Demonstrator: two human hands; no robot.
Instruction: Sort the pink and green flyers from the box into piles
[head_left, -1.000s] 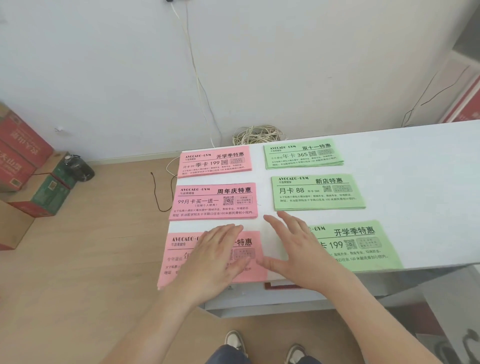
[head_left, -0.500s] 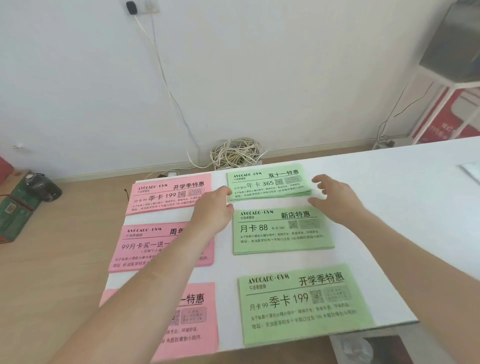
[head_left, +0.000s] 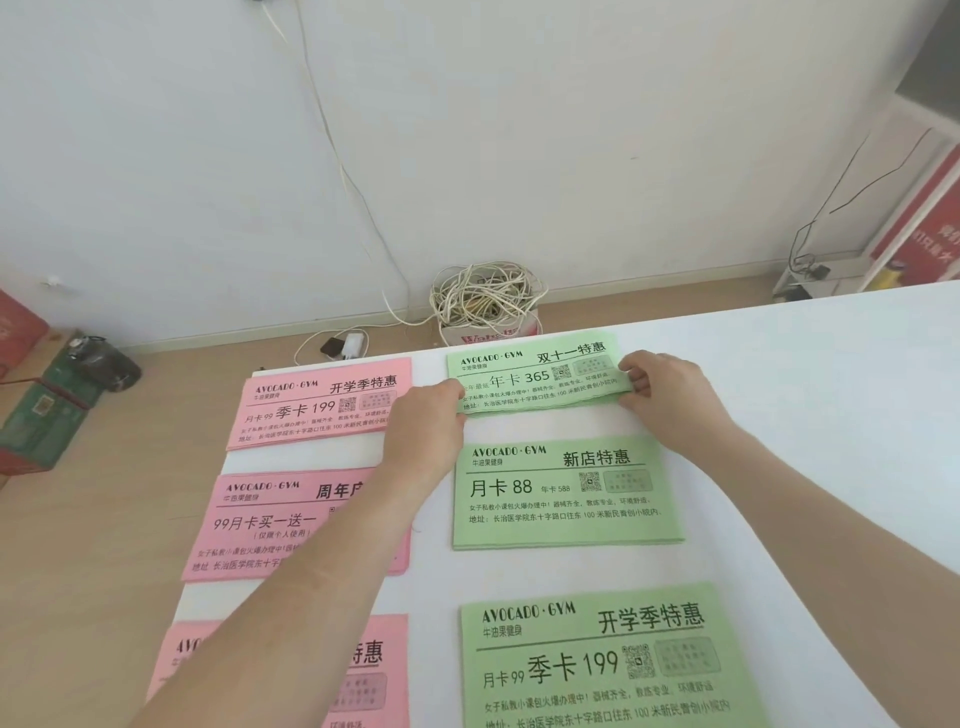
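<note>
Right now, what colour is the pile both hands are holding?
Green with black writing. The head view shows the flyer pile best.

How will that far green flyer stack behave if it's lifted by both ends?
Probably floppy: the far stack of thin green paper flyers looks wavy along its near edge between the left hand and right hand. Its loose sheets, edges visibly uneven, may slide apart.

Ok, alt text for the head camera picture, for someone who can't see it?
A person's left hand and right hand grip the two ends of the far green pile of flyers on a white table. The middle green pile and near green pile lie closer, beside a column of three pink piles on their left.
</note>
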